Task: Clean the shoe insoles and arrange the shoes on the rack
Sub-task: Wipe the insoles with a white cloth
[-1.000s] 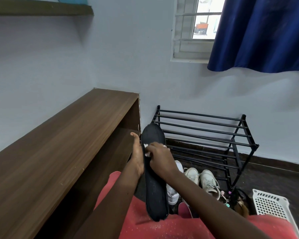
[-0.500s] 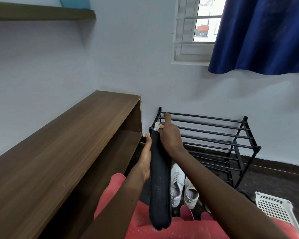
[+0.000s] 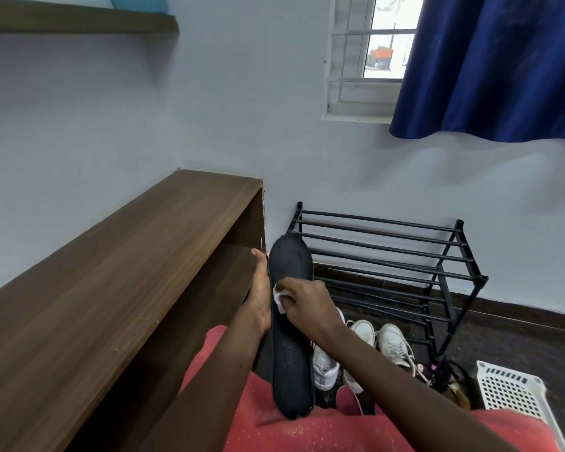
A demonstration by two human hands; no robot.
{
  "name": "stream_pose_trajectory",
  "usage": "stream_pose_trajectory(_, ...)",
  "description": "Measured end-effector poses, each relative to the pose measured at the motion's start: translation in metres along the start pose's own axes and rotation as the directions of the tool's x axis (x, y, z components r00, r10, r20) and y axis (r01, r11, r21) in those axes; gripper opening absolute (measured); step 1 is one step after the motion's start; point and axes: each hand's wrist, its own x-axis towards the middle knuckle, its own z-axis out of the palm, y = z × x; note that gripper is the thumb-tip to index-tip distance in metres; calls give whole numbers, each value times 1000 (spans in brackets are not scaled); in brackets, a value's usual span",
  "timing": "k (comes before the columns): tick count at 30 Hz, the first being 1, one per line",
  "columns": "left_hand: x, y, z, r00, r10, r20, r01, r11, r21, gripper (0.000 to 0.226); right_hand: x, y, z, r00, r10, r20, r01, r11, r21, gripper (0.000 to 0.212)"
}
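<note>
A long black insole (image 3: 290,353) stands on end with its heel on my red-clothed lap. My left hand (image 3: 261,291) supports it from behind along its left edge, fingers mostly hidden. My right hand (image 3: 307,305) pinches a small white wipe (image 3: 279,300) and presses it on the insole's middle. The black metal shoe rack (image 3: 405,256) stands bare against the wall behind. White sneakers (image 3: 392,344) and a pink shoe (image 3: 348,399) lie on the floor in front of the rack.
A long brown wooden shelf unit (image 3: 128,272) runs along the left wall. A white plastic basket (image 3: 516,396) sits at the lower right on the dark floor. A window and blue curtain (image 3: 490,66) hang above the rack.
My right hand slid the wipe up to the insole's toe end, then back down to its middle. The insole turned so its flat face shows again.
</note>
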Motion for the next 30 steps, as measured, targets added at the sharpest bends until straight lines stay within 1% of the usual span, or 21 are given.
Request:
stream_pose_trajectory(3,-2,-3,5,999,5,-47,-4,1000,16,108,16,5,0,999,35,-30,-35,999,0,18)
stream_pose_trajectory(4,-2,-5,6,999,-12,-47,13,1000,19,109,24,6,-2,998,43,-51,-43,999,-6,15)
stream_pose_trajectory(5,-6,-4,9,999,-37,-30,37,999,-2,104,32,8,-6,995,50,-81,-51,999,-11,14)
stream_pose_trajectory(7,-9,-4,11,995,-84,54,87,994,-68,87,48,11,-14,987,90,-135,-91,996,0,15)
stream_pose_trajectory(8,-7,-6,10,990,-95,106,107,988,-112,82,54,13,-17,979,130,-155,-128,992,18,18)
stream_pose_trajectory(10,-8,-7,9,981,-104,166,127,982,-139,75,62,15,-23,955,222,-194,-215,975,59,22)
stream_pose_trajectory(11,-8,-7,9,978,-104,181,131,981,-145,73,63,14,-25,947,247,-204,-238,969,67,23)
stream_pose_trajectory(13,-7,-8,9,977,-101,190,131,979,-158,67,58,8,-25,957,233,-174,-226,972,58,22)
stream_pose_trajectory(16,0,-8,6,990,-49,134,78,972,-220,51,41,-4,-19,985,164,-57,-161,985,66,20)
stream_pose_trajectory(17,3,-7,4,995,-26,101,47,976,-211,50,35,-5,-17,986,164,-23,-162,984,80,20)
stream_pose_trajectory(20,6,-4,0,999,-33,25,35,994,-102,62,26,-2,-13,980,196,36,-198,973,117,21)
stream_pose_trajectory(21,7,-4,-1,999,-40,-5,40,996,-76,67,26,-1,-14,980,199,32,-201,973,113,21)
stream_pose_trajectory(23,9,-6,1,999,-45,-28,43,998,-53,76,29,-2,-14,985,171,-21,-169,982,85,21)
stream_pose_trajectory(26,1,-8,8,997,-44,61,51,991,-122,78,39,1,-14,989,116,-90,-116,993,8,23)
stream_pose_trajectory(28,-5,-11,9,987,-33,155,59,985,-163,74,50,6,-17,988,108,-108,-111,994,-23,22)
stream_pose_trajectory(30,-10,-12,8,972,-26,235,61,988,-141,65,60,12,-21,985,121,-120,-132,988,-81,20)
